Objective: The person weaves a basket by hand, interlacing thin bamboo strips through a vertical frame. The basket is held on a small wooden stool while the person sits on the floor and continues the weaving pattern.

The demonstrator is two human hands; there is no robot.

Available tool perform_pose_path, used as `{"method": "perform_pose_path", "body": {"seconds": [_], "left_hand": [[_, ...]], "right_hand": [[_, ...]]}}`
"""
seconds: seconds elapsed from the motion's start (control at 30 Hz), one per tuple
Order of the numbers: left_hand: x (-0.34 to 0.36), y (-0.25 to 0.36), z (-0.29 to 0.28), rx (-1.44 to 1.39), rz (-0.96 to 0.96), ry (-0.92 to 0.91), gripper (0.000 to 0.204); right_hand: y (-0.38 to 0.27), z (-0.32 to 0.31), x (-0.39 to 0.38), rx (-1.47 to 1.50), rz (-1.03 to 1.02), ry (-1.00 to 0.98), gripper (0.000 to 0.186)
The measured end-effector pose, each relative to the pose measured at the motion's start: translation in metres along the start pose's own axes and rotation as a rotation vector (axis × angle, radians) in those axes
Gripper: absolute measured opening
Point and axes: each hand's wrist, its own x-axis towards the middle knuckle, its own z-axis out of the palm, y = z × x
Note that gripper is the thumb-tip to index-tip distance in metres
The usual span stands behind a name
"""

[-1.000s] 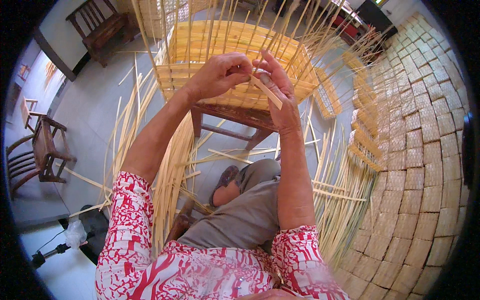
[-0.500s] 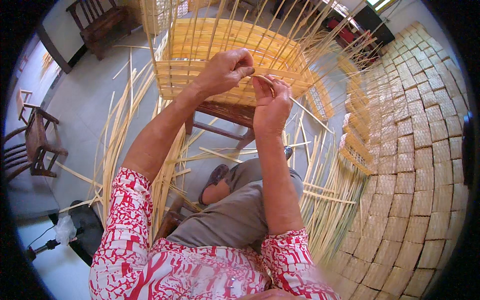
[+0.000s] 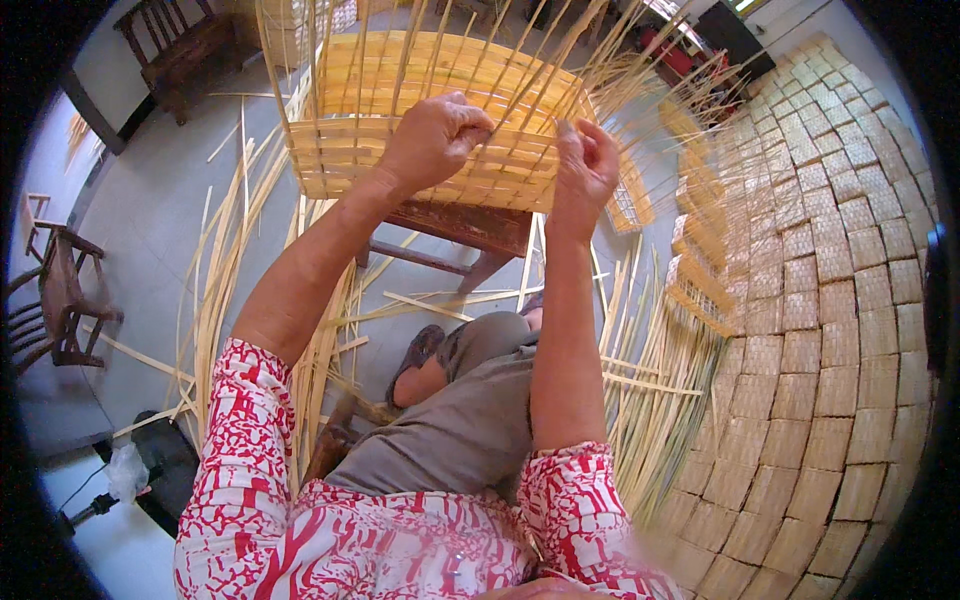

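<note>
A part-woven yellow bamboo basket [image 3: 335, 155] rests on a low dark-wood stool [image 3: 470, 225] in front of me. Thin upright stakes rise from its woven walls and fan outward. Over the near wall, my left hand [image 3: 435, 140] is closed, thumb and finger pinching a bamboo strip at the top woven row beside a stake. My right hand [image 3: 587, 175] sits a little to the right at about the same height. Its thumb and fingers are drawn together in a pinch at the near wall's right part; what lies between them is too small to make out.
Loose bamboo strips [image 3: 225, 250] litter the floor to the left, and a bundle [image 3: 650, 410] lies to the right. Woven pieces [image 3: 700, 280] stand beside tall stacks of woven squares [image 3: 800, 370]. Wooden chairs [image 3: 75, 285] are at the left, and a dark stand [image 3: 165, 460] is at lower left.
My hands have moved apart, the right one shifting right from beside the left. The strip end that stuck out past my right hand no longer shows there. The view has shifted slightly.
</note>
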Motion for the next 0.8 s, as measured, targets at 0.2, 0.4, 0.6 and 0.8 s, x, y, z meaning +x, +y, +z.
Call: {"method": "perform_pose_path", "body": {"seconds": [0.2,0.4,0.6,0.8], "left_hand": [[-0.003,-0.002,0.002,-0.021,0.028,-0.003,0.012],[-0.001,-0.001,-0.001,0.038,0.007,0.025,0.011],[-0.002,0.003,0.003,0.271,0.083,-0.001,0.012],[0.004,0.005,0.001,0.47,0.034,-0.103,0.01]], "right_hand": [[0.015,-0.009,0.012,-0.202,0.009,-0.073,0.024],[0.006,-0.014,-0.002,0.7,0.706,0.182,0.016],[0.004,-0.009,-0.012,0.266,0.352,-0.031,0.026],[0.017,-0.026,-0.024,-0.755,-0.287,-0.137,0.045]]}}
